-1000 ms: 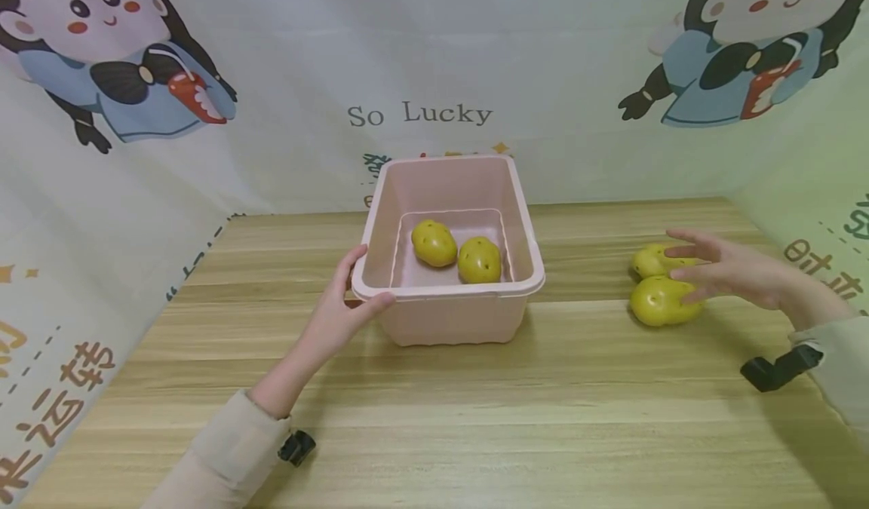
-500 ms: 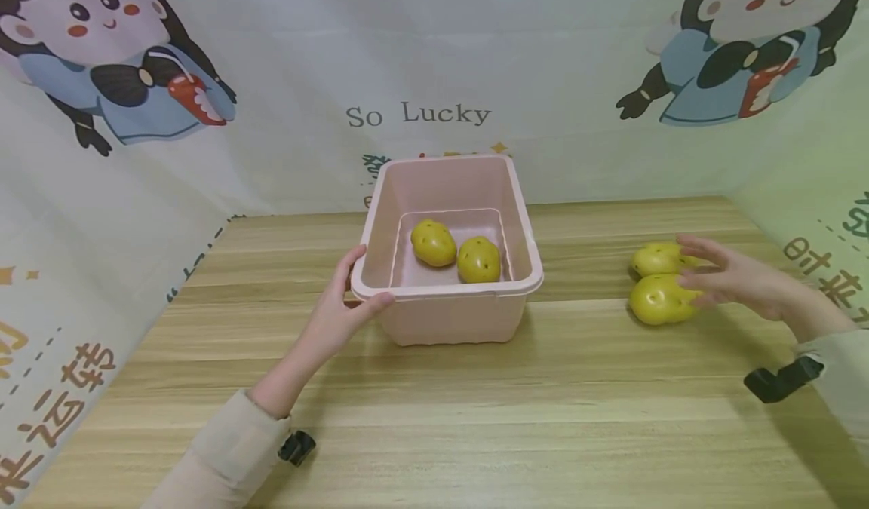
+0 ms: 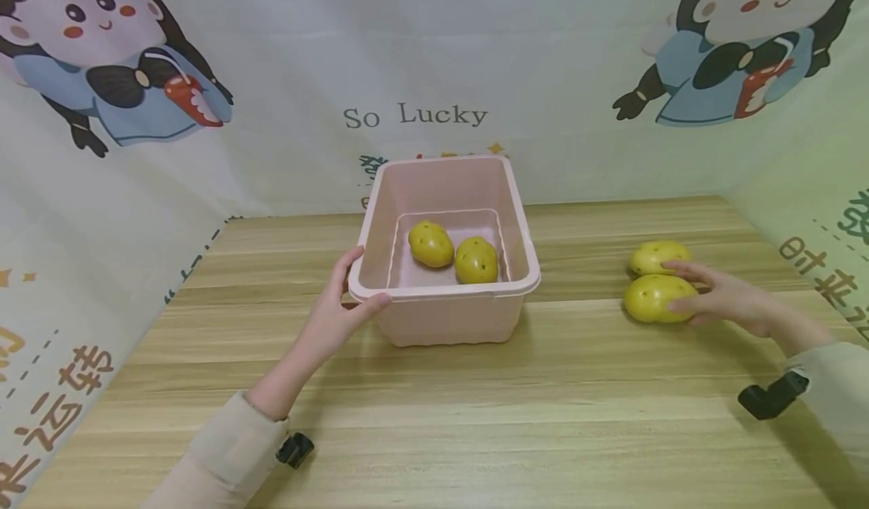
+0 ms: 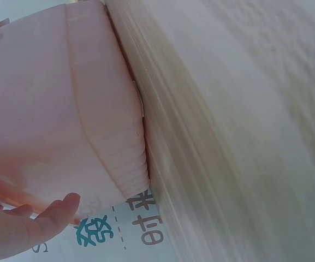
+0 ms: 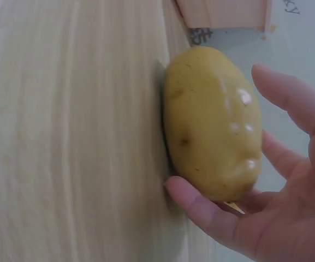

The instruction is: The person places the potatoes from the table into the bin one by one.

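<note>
My left hand point(image 3: 339, 302) grips the near left corner of a pink plastic bin point(image 3: 451, 317), thumb over the front rim and fingers along the left side. In the left wrist view those fingers lie against the wall of the bin point(image 4: 42, 109). Inside the bin are two yellow potatoes, a left potato point(image 3: 431, 243) and a right potato point(image 3: 477, 260). On the right, my right hand point(image 3: 729, 298) is spread around the end of a nearer potato point(image 3: 655, 298). In the right wrist view, the thumb stands off this potato point(image 5: 212, 120), with a fingertip right at its lower end.
A further potato point(image 3: 658, 256) lies just behind the nearer one on the wooden table point(image 3: 475, 418). Behind the table hangs a printed cloth point(image 3: 434, 64), which also runs along both sides. Black wrist cameras sit at both cuffs.
My right hand has come down from above the two potatoes on the table to the right end of the nearer one. The left hand and the bin stay put.
</note>
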`<state>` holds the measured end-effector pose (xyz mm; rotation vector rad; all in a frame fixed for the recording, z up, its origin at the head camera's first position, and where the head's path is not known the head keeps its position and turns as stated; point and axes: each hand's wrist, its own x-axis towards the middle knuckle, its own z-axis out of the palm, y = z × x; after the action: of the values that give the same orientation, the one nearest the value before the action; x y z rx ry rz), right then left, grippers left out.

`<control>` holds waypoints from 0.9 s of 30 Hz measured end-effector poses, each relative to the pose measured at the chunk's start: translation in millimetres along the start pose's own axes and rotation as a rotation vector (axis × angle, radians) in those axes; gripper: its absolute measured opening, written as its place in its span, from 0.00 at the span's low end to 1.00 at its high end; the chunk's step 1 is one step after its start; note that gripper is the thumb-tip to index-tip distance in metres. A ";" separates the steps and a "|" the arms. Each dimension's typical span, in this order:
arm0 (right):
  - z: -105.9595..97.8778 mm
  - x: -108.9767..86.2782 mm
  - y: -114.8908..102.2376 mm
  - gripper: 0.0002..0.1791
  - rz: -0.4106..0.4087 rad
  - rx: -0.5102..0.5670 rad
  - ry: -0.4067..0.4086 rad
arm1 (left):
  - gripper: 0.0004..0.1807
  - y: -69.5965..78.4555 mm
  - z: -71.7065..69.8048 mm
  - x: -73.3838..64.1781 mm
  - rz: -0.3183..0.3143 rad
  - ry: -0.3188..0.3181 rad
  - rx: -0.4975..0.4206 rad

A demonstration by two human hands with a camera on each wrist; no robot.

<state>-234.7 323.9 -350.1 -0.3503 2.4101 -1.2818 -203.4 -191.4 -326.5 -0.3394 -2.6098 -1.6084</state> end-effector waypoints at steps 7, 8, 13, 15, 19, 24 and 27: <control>10.5 7.1 -2.7 0.46 0.021 -0.035 -0.002 | 0.43 0.2 0.1 -0.1 -0.003 -0.004 -0.003; 11.7 8.0 -3.5 0.46 0.026 -0.045 -0.002 | 0.43 0.3 0.2 0.1 -0.004 -0.004 -0.004; 16.0 12.2 -6.2 0.48 0.047 -0.079 0.010 | 0.43 1.6 0.1 -0.6 -0.007 -0.004 -0.004; 17.1 13.4 -6.5 0.47 0.047 -0.086 0.020 | 0.42 1.8 0.3 -0.6 -0.008 -0.005 -0.007; 18.3 15.0 -6.8 0.46 0.050 -0.089 0.035 | 0.42 2.3 0.2 -1.6 -0.006 -0.007 -0.014; 18.6 17.7 -5.4 0.46 0.051 -0.113 0.051 | 0.43 1.6 0.3 -2.1 -0.004 -0.009 -0.023; 18.7 18.2 -4.9 0.47 0.041 -0.139 0.064 | 0.42 1.5 0.6 -1.4 -0.006 -0.008 -0.023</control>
<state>-242.5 300.3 -359.6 -0.3005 2.5539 -1.1274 -201.6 -190.5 -325.7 -0.3400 -2.6030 -1.6432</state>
